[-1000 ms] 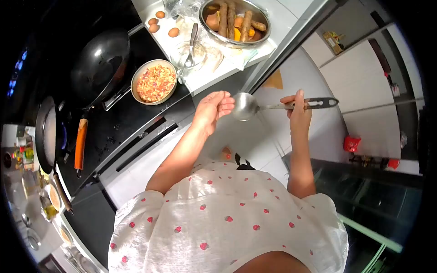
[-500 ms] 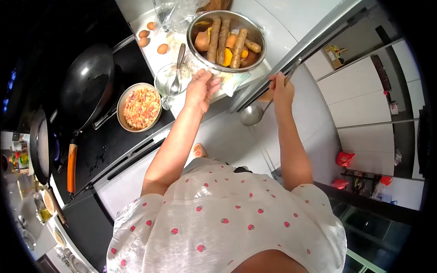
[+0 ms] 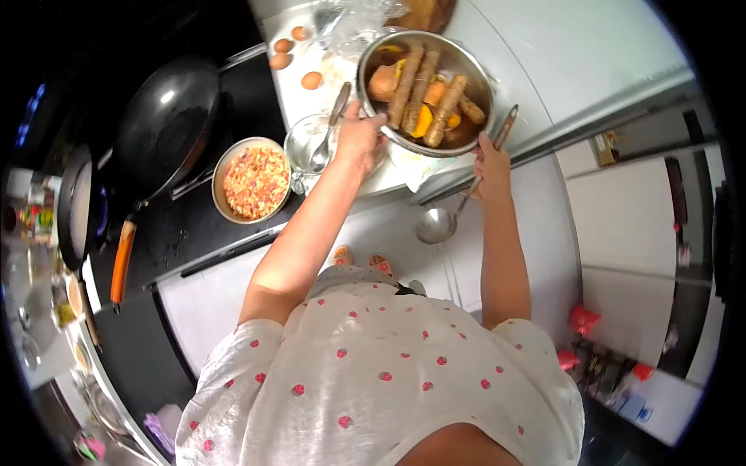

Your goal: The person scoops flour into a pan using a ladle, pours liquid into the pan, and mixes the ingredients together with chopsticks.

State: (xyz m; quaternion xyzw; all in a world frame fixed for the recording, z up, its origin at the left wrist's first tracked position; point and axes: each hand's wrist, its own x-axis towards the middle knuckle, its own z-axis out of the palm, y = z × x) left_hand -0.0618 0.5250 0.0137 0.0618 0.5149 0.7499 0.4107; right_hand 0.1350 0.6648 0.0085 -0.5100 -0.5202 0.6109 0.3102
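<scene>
My left hand (image 3: 360, 142) is closed on the left rim of a steel pot (image 3: 420, 147) that holds brown roots and orange pieces. On the pot's right side, my right hand (image 3: 492, 167) is closed round the handle of a ladle (image 3: 437, 225), its fingertips against the pot's rim. The ladle's bowl hangs below the hand, over the floor. A glass bowl (image 3: 299, 146) with a metal spoon (image 3: 320, 155) in it stands just left of my left hand. Left of that is a bowl of chopped reddish food (image 3: 255, 180).
A black wok (image 3: 167, 124) with an orange handle sits on the stove, and another pan (image 3: 76, 206) stands farther left. Several eggs (image 3: 311, 80) and a clear plastic bag (image 3: 350, 27) lie on the counter behind. Black-framed cabinet edges run along the right.
Both hands have moved up to the pot and now grip it at its sides. The ladle, still in my right hand, has swung from level to hanging down.
</scene>
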